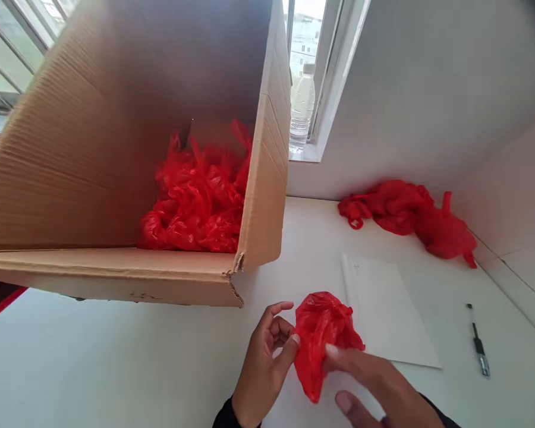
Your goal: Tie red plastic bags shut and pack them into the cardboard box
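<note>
A crumpled red plastic bag is held up over the white table, low in the middle of the head view. My left hand pinches its left edge between thumb and fingers. From the right, my right hand reaches to the bag; its index finger touches the front while the thumb stands apart below. Behind them, a large cardboard box lies with its opening toward me. Inside it is a heap of red plastic bags, bunched together.
Right of the bag lie white paper sheets and a black pen. Red cloth-like bags rest against the wall at the back right. A clear water bottle stands on the windowsill. A dark red-edged object shows at the far left.
</note>
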The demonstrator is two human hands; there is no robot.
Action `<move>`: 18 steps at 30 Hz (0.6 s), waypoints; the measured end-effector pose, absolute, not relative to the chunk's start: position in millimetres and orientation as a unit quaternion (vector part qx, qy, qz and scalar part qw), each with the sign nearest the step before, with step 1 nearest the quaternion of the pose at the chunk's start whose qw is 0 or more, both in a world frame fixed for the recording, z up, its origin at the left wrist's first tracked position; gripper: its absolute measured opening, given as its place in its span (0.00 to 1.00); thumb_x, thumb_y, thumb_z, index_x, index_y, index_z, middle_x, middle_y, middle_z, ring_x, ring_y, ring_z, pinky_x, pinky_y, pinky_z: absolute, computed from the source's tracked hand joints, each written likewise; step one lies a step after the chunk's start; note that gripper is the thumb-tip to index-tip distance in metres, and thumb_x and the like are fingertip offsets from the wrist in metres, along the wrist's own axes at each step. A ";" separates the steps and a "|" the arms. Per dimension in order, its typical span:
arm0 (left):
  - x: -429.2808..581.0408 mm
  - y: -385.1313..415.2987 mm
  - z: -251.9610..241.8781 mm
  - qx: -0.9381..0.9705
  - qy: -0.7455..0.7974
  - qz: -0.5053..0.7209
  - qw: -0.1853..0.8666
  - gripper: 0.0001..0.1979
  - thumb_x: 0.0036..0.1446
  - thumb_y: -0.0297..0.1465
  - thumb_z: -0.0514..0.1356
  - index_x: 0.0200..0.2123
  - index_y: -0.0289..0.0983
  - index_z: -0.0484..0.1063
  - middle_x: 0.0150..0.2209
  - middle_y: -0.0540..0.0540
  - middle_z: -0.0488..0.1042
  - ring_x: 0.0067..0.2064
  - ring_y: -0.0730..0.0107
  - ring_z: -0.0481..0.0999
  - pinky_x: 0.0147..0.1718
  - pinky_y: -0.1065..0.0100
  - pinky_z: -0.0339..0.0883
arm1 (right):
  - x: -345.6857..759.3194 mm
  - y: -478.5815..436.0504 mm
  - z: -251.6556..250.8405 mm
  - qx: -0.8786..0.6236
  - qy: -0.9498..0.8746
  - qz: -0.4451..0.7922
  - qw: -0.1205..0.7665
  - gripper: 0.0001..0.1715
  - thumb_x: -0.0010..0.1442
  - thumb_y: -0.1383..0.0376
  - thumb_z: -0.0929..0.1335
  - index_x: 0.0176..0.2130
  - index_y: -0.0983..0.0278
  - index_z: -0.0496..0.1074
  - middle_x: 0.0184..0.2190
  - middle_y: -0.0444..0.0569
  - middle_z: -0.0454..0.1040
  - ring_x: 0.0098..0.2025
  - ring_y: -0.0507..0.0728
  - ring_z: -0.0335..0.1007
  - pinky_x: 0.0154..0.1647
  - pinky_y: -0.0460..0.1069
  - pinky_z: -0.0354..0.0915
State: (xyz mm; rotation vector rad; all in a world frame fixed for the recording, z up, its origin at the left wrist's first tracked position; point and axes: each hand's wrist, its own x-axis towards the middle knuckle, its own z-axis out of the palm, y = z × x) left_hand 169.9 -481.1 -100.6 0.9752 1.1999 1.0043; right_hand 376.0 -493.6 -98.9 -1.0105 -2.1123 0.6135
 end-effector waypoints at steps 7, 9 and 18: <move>170.2 -494.3 -96.0 0.458 0.611 0.425 0.486 0.17 0.65 0.41 0.54 0.55 0.47 0.65 0.48 0.45 0.69 0.50 0.62 0.69 0.51 0.60 0.64 | 399.6 -457.3 -87.7 -0.529 -0.738 0.240 0.343 0.19 0.68 0.62 0.63 0.57 0.52 0.66 0.48 0.49 0.72 0.51 0.57 0.69 0.39 0.48 0.76; 181.7 -496.8 -84.0 0.506 0.624 0.423 0.419 0.16 0.64 0.40 0.56 0.55 0.49 0.67 0.53 0.45 0.68 0.54 0.58 0.68 0.52 0.58 0.65 | 398.5 -455.7 -90.1 -0.520 -0.742 0.293 0.306 0.18 0.68 0.62 0.63 0.57 0.51 0.67 0.52 0.50 0.69 0.54 0.57 0.66 0.36 0.47 0.75; 198.1 -486.8 -87.3 0.634 0.588 0.334 0.376 0.11 0.67 0.34 0.54 0.49 0.45 0.71 0.45 0.47 0.74 0.49 0.61 0.69 0.46 0.59 0.69 | 396.8 -458.8 -92.0 -0.493 -0.748 0.322 0.304 0.11 0.67 0.64 0.64 0.48 0.53 0.70 0.46 0.49 0.67 0.50 0.59 0.65 0.48 0.57 0.68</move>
